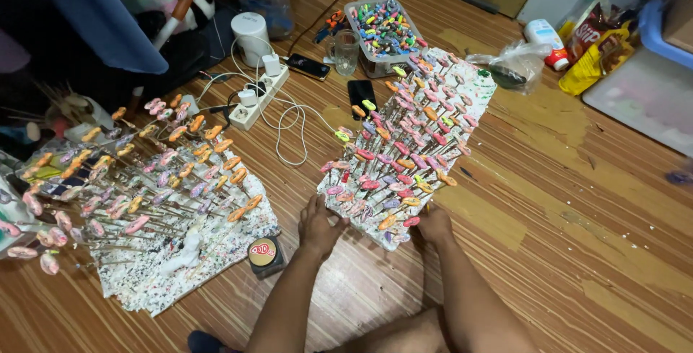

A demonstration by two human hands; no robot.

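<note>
**Two hands on the near edge of a foam board on the floor**

A white foam board [473, 100], long and rectangular, speckled with paint, lay at a slant on the striped wooden floor [577, 201]. Thin sticks stood in it in rows, each topped by a small glossy painted piece [404, 164] in pink, red, orange, purple or yellow-green. The left hand [318, 227] rested at the board's near left corner, fingers loosely spread and laid flat against its edge, touching it without closing round it. The right hand [435, 224] was at the near right corner, fingers curled against the board's edge; whether it truly gripped the board could not be told.

To the left, a second board [180, 266], also white and paint-spattered, carried more sticks with orange and pink pieces. Just beside its near right corner sat a small round tin [263, 253] with an orange lid. Beyond the boards, toward the far side of the floor, a white power strip [258, 100] with looping cables lay near a white cylindrical pot [250, 35]. A clear plastic tub [382, 32] full of small coloured pieces stood at the far end of the first board, with a clear glass [346, 51] and two dark phones [360, 95] close by. A crumpled clear bag [512, 64] lay at the board's far right corner.
</note>
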